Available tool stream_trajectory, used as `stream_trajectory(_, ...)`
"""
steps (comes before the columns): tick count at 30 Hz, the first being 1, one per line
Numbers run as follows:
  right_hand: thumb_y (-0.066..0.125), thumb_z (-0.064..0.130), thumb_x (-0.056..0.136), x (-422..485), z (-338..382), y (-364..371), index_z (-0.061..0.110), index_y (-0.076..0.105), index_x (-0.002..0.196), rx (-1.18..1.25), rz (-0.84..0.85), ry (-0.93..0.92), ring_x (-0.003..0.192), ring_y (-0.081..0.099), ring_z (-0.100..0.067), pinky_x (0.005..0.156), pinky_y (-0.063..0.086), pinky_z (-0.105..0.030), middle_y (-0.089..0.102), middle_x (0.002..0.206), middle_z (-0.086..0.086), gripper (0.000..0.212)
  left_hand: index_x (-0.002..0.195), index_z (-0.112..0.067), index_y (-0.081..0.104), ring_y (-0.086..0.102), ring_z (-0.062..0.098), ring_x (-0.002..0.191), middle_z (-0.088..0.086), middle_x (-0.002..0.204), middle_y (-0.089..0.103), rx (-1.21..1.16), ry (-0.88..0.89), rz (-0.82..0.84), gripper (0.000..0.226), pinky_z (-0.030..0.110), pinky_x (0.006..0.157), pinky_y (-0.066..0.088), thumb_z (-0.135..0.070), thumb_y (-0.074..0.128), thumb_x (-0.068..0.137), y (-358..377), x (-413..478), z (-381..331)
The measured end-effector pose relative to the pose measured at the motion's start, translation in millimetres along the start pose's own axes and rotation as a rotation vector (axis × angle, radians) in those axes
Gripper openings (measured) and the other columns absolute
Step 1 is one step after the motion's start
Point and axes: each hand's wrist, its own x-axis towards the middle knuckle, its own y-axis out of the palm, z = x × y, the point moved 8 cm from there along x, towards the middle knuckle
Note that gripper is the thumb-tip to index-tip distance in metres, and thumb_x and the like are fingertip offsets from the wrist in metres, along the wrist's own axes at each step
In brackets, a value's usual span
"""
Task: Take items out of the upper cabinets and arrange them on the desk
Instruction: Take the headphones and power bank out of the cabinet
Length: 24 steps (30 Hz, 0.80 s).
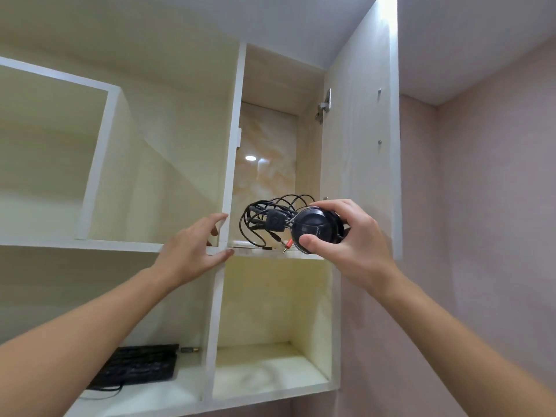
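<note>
Fingers (334, 206) of the right hand (346, 245) curl over the top of a black headphone earcup (316, 228), and the thumb (310, 243) presses against its lower rim, so the earcup is gripped between them. Just left of those fingers hangs the headset's tangled black cable (261, 212). An inline control box (275, 221) sits among the loops, and red and black jack plugs (285, 243) hang down at the shelf edge (270, 254) of the open upper cabinet compartment. The cabinet door (361, 130) stands swung out just behind and right of the right hand, its hinge (325, 105) above. Left of the cable, a white vertical divider (233, 145) separates the compartments. The left hand (192, 251) is at the foot of it, its fingers (210, 221) spread and fairly straight, its thumb lying along the shelf edge, holding nothing. Well below the left hand, in a lower compartment, lies a black keyboard (135, 367).
</note>
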Motion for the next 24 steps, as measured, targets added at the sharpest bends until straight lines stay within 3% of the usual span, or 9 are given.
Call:
stream_trajectory(9,0.090,0.019,0.071,-51.3,-10.9,-10.6,0.036,0.071,0.103,0.105,0.053,0.053,0.095,0.068,-0.010,0.077,0.053,-0.019,0.067,0.105,0.013,0.041,0.150,-0.035,0.031,0.059,0.015,0.090,-0.008,0.111,0.058,0.006,-0.003,0.045,0.075,0.040,0.079,0.054,-0.049,0.070,0.087,-1.8,-1.7,-5.1)
stream_trajectory(15,0.091,0.030,0.070,-84.7,-33.1,0.1,0.033,0.071,0.109,0.025,0.134,0.077,0.102,0.066,-0.006,0.082,0.051,-0.016,0.066,0.110,0.015,0.044,0.152,-0.023,0.032,0.062,0.024,0.101,0.003,0.118,0.062,0.032,0.028,0.017,0.074,0.042,0.084,0.053,-0.039,0.069,0.090,-0.8,-9.9,-13.5)
stream_trajectory(19,0.089,0.034,0.069,-95.4,-47.0,5.0,0.033,0.070,0.108,-0.013,0.162,0.106,0.102,0.064,-0.004,0.085,0.052,-0.021,0.065,0.108,0.019,0.044,0.151,-0.022,0.033,0.064,0.029,0.100,0.006,0.126,0.058,0.092,0.030,0.030,0.073,0.045,0.084,0.053,-0.038,0.069,0.090,1.0,-12.3,-15.4)
stream_trajectory(24,0.086,0.040,0.067,-101.3,-65.8,10.9,0.038,0.069,0.107,-0.012,0.171,0.147,0.102,0.064,-0.004,0.088,0.055,-0.036,0.063,0.108,0.020,0.043,0.133,-0.023,0.050,0.066,0.022,0.095,-0.003,0.125,0.054,0.062,0.010,-0.037,0.048,0.042,0.075,0.055,-0.035,0.066,0.089,-3.0,-17.2,-17.9)
